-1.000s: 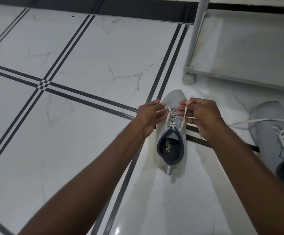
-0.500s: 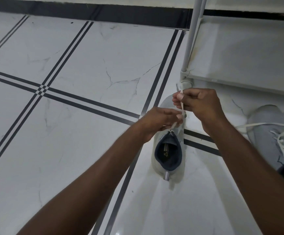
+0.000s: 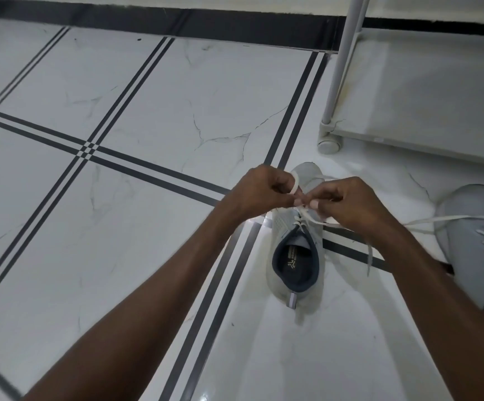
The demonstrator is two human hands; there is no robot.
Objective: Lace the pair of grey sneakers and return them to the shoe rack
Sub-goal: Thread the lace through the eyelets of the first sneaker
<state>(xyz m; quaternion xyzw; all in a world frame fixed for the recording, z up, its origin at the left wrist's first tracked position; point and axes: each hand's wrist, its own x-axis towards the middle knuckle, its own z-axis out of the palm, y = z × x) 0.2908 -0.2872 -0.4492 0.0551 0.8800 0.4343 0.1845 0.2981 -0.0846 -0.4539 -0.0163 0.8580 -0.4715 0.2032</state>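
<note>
1. The left hand (image 3: 259, 191) is curling closed just above the laces of the grey sneaker (image 3: 295, 256), with a loop of white lace (image 3: 295, 185) sticking up from between its thumb and forefinger.
2. The right hand (image 3: 350, 204) is sitting just beside the left one, fingertips touching, and it is pinching a strand of the same lace between thumb and forefinger.
3. Both hands are gripping tightly on the lace; neither is spreading wide.
4. A free lace end (image 3: 369, 256) is trailing out from under the right hand, hanging down past the right wrist toward the floor.
5. The grey sneaker is standing upright on the white marble floor (image 3: 148, 96) directly beneath the two hands, its toe pointing away from the person and its dark blue opening lying just nearer the person than the fingers.
6. The heel tab of this sneaker is facing the person, between the two forearms.
7. The second grey sneaker (image 3: 472, 244) is lying to the right of the right forearm, partly cut off by the frame edge, with its own white laces spreading loosely, one strand running out toward the right wrist.
8. The shoe rack (image 3: 425, 91) is standing beyond and to the right of the right hand, its lowest shelf showing bare, and its white post ending in a round foot on the floor, near the toe of the sneaker being handled.
</note>
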